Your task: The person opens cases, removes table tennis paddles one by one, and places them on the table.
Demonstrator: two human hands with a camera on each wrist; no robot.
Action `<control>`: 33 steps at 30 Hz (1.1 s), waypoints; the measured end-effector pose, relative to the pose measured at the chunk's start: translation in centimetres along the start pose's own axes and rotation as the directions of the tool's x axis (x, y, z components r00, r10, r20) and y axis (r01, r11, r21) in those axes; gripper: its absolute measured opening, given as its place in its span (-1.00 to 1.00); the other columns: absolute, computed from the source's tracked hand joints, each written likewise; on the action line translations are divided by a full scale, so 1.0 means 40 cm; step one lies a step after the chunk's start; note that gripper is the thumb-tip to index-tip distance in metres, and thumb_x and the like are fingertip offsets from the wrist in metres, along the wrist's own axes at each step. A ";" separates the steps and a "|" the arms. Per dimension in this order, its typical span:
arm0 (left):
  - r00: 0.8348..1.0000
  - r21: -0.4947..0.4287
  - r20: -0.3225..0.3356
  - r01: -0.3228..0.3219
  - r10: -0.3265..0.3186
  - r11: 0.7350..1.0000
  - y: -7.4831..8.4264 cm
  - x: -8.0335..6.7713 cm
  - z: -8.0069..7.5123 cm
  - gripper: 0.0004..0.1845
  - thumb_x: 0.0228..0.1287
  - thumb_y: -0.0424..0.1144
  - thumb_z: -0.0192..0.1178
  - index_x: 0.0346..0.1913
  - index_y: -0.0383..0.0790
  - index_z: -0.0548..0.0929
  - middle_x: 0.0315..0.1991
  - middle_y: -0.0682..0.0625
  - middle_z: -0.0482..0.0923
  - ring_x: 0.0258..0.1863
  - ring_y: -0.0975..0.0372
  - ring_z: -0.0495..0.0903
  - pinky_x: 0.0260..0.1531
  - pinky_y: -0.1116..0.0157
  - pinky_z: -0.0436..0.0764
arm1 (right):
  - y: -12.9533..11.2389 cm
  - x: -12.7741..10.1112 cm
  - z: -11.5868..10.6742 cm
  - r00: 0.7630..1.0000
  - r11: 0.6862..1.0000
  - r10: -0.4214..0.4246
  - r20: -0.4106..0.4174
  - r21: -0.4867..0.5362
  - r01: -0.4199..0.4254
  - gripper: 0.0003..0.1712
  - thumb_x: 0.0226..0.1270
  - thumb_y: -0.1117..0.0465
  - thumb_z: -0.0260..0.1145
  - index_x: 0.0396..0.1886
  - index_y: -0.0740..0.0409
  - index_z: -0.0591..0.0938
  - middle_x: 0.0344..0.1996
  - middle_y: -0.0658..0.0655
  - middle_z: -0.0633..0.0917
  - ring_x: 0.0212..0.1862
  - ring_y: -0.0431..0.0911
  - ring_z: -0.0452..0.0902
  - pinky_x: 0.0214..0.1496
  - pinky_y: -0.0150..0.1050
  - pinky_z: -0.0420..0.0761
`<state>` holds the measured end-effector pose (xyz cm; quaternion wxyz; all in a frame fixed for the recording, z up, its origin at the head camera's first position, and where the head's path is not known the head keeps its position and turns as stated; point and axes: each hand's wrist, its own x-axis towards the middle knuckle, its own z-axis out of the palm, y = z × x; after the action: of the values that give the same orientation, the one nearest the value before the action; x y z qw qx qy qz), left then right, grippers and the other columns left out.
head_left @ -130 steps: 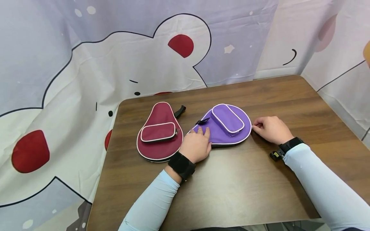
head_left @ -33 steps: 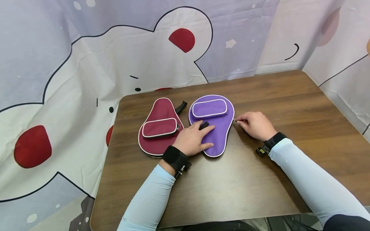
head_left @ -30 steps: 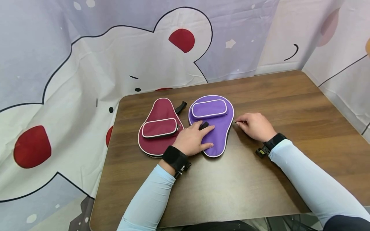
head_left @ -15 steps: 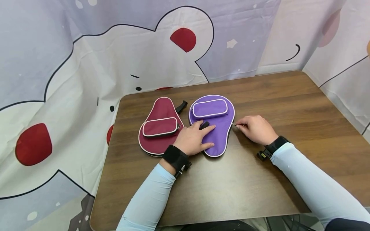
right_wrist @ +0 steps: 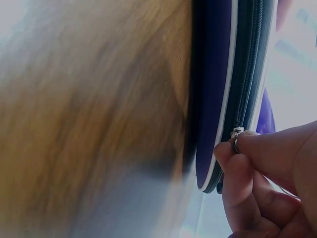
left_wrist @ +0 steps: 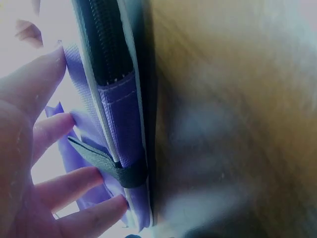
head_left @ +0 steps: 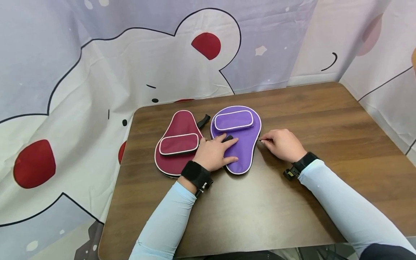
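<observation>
Fingers of the right hand [head_left: 281,144] pinch the small metal zipper pull [head_left: 259,139] at the right edge of the purple paddle case [head_left: 242,144], which lies flat on the brown wooden surface [head_left: 292,202] just right of the frame's centre in the head view. In the right wrist view, the thumb and forefinger [right_wrist: 257,148] close on the silver pull [right_wrist: 237,133] where it sits on the dark zipper track [right_wrist: 250,74], beside the case's white piping.

The left hand [head_left: 212,153] lies palm down with straight, spread fingers across the lower left part of the purple case, pressing it to the surface. A short black strap loop [head_left: 228,138] shows between its fingers. The left wrist view shows the same fingers [left_wrist: 49,74] against purple cloth, with the black strap [left_wrist: 111,166] crossing the case's edge and a stretch of black zipper [left_wrist: 106,39] above it.

The purple case has a white-trimmed pocket [head_left: 233,120] on its wide upper end, and its narrow end points towards the bottom of the frame. A maroon paddle case [head_left: 177,144] lies just left of it, touching or nearly so, with its own pocket [head_left: 178,143] and a black strap [head_left: 203,121] at its upper right. Both wrists carry black bands over pale blue sleeves. A cartoon-printed cloth [head_left: 97,72] hangs behind the surface, filling the upper part of the frame.
</observation>
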<state>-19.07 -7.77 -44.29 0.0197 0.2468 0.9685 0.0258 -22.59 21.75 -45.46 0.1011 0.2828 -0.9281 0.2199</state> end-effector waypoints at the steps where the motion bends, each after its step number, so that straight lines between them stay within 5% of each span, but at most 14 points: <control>1: 1.000 0.006 -0.001 0.005 -0.005 1.000 -0.002 0.003 0.000 -0.18 0.45 0.52 0.18 0.68 0.39 0.38 0.62 -0.05 0.43 0.45 0.07 0.60 0.27 -0.23 0.46 | 0.001 0.001 0.002 1.000 1.000 -0.001 0.000 0.000 0.001 -0.89 0.44 0.33 0.47 -0.17 0.16 0.90 -0.32 0.08 0.86 -0.26 0.03 0.82 -0.14 0.14 0.74; 33: 0.999 0.036 -0.034 0.006 -0.005 0.999 -0.018 0.033 0.013 -0.21 0.52 0.48 0.13 0.69 0.31 0.39 0.59 -0.11 0.46 0.47 0.02 0.57 0.15 -0.15 0.46 | -0.033 -0.003 0.019 0.999 0.998 -0.053 0.011 0.017 0.053 -0.90 0.39 0.38 0.52 -0.18 0.14 0.89 -0.33 0.03 0.85 -0.30 -0.06 0.78 -0.21 0.07 0.75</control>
<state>-20.52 -7.75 -44.88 -0.0008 0.2441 0.9697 0.0126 -21.80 20.47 -45.71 0.0990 0.3093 -0.9191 0.2233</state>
